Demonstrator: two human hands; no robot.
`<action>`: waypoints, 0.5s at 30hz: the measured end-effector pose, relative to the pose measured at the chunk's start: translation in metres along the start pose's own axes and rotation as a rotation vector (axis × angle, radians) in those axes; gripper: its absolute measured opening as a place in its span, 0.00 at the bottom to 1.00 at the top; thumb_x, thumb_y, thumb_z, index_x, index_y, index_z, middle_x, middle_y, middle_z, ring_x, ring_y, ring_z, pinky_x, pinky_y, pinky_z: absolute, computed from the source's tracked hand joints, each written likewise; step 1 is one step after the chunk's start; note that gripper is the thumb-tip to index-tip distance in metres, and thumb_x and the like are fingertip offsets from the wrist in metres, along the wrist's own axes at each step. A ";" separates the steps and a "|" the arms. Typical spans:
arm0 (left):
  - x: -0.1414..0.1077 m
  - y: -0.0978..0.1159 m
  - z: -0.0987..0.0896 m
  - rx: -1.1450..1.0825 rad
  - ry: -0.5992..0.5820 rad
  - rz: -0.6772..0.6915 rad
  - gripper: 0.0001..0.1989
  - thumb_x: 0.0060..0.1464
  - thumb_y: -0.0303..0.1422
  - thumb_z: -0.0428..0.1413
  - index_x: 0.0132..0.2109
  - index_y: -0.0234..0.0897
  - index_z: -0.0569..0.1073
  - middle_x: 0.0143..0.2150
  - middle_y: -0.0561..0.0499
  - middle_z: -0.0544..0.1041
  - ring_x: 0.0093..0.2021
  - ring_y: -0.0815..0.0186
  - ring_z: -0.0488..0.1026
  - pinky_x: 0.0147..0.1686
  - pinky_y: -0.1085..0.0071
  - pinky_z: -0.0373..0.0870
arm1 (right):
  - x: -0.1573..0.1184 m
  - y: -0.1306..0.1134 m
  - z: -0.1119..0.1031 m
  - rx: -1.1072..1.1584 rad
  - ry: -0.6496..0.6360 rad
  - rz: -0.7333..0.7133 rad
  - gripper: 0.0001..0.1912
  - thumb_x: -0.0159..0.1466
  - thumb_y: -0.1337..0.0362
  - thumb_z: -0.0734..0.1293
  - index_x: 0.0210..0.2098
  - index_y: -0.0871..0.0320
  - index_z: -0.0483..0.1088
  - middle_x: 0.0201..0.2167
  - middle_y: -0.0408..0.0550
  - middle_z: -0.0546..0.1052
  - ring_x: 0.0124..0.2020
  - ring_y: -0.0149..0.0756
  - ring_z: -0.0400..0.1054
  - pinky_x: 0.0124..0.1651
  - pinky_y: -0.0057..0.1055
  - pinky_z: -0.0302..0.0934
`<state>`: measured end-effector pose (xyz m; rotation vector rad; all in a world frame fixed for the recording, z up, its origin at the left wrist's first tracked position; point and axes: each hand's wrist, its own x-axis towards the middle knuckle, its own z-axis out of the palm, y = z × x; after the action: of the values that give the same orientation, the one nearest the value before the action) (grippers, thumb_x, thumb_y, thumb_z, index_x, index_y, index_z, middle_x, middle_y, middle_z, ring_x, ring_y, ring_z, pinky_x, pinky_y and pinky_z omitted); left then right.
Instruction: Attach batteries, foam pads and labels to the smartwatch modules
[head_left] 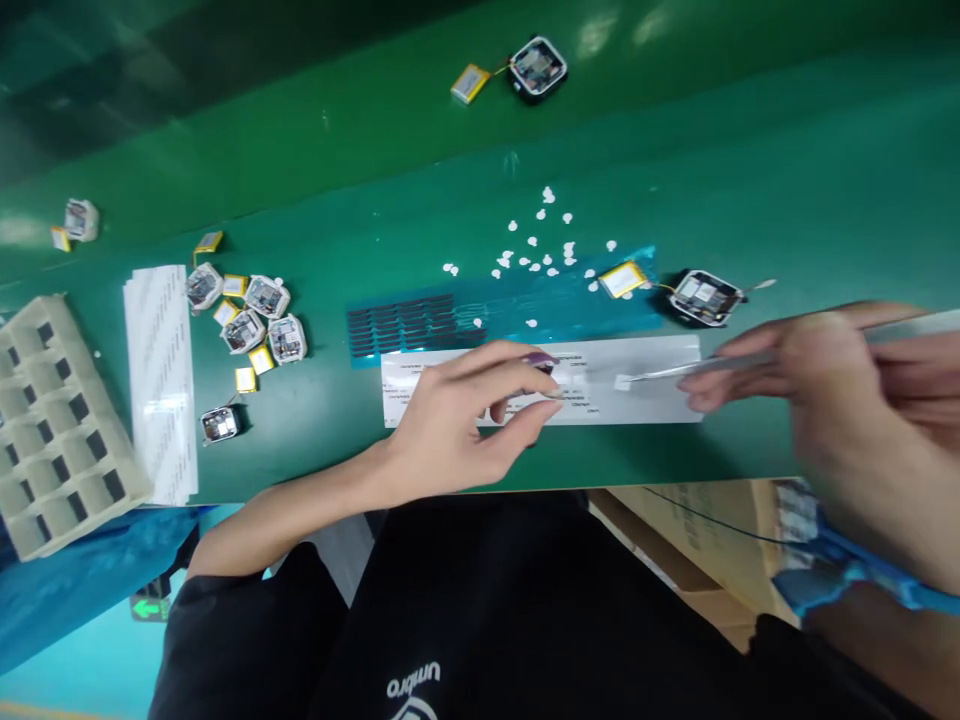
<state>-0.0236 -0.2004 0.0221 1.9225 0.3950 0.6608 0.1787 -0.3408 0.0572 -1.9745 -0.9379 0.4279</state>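
My right hand [847,390] grips a pair of metal tweezers [697,366]. A small white piece [622,382] sits at their tip, over a bare part of the white backing strip [660,355]. My left hand [469,415] rests over the middle of that strip with thumb and fingers closed together. Something small and dark [544,368] shows at these fingertips, too little of it visible to name. Just beyond the strip lies a blue film sheet [517,305] carrying rows of black strips [401,325]. An open watch case [705,297] is wired to a yellow-edged battery [622,280] beyond my right hand.
Several small white round tabs [535,266] are scattered beyond the film. To the left lie several opened watch cases [244,330] with batteries, a stack of white strips [161,400] and a moulded tray [60,430]. Another watch case [537,67] is at the far side.
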 end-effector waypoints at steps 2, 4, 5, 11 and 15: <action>-0.004 -0.001 0.003 0.156 -0.040 0.161 0.06 0.67 0.28 0.57 0.42 0.35 0.80 0.50 0.43 0.85 0.38 0.71 0.83 0.34 0.77 0.78 | -0.001 0.012 0.003 -0.001 -0.042 0.033 0.22 0.72 0.44 0.67 0.28 0.50 0.78 0.26 0.45 0.79 0.27 0.34 0.76 0.33 0.36 0.75; -0.006 -0.004 0.006 0.279 -0.090 0.302 0.08 0.68 0.28 0.56 0.41 0.36 0.80 0.52 0.43 0.85 0.42 0.68 0.85 0.38 0.75 0.81 | 0.003 0.023 0.009 0.066 -0.079 0.061 0.22 0.71 0.43 0.68 0.31 0.52 0.78 0.25 0.46 0.80 0.25 0.34 0.76 0.30 0.34 0.75; -0.006 -0.005 0.007 0.334 -0.120 0.358 0.08 0.68 0.29 0.56 0.41 0.36 0.80 0.53 0.43 0.85 0.42 0.67 0.85 0.39 0.73 0.81 | 0.005 0.028 0.012 0.096 -0.085 0.066 0.23 0.71 0.42 0.68 0.31 0.53 0.78 0.25 0.46 0.80 0.24 0.35 0.76 0.29 0.34 0.75; 0.003 -0.009 0.013 0.537 -0.325 0.405 0.13 0.70 0.29 0.51 0.39 0.38 0.80 0.56 0.48 0.85 0.38 0.68 0.86 0.30 0.74 0.78 | 0.013 0.040 0.019 0.196 -0.119 0.085 0.25 0.68 0.38 0.68 0.32 0.54 0.76 0.25 0.46 0.80 0.23 0.36 0.76 0.29 0.33 0.76; 0.010 -0.010 0.019 0.485 -0.295 0.388 0.13 0.68 0.28 0.52 0.36 0.38 0.79 0.56 0.48 0.85 0.34 0.70 0.85 0.23 0.76 0.72 | 0.013 0.040 0.019 0.232 -0.145 0.092 0.25 0.69 0.38 0.68 0.32 0.54 0.76 0.26 0.46 0.81 0.24 0.35 0.76 0.30 0.32 0.77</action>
<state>-0.0038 -0.2049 0.0094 2.5546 -0.0156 0.5440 0.1933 -0.3330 0.0145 -1.7971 -0.8475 0.7087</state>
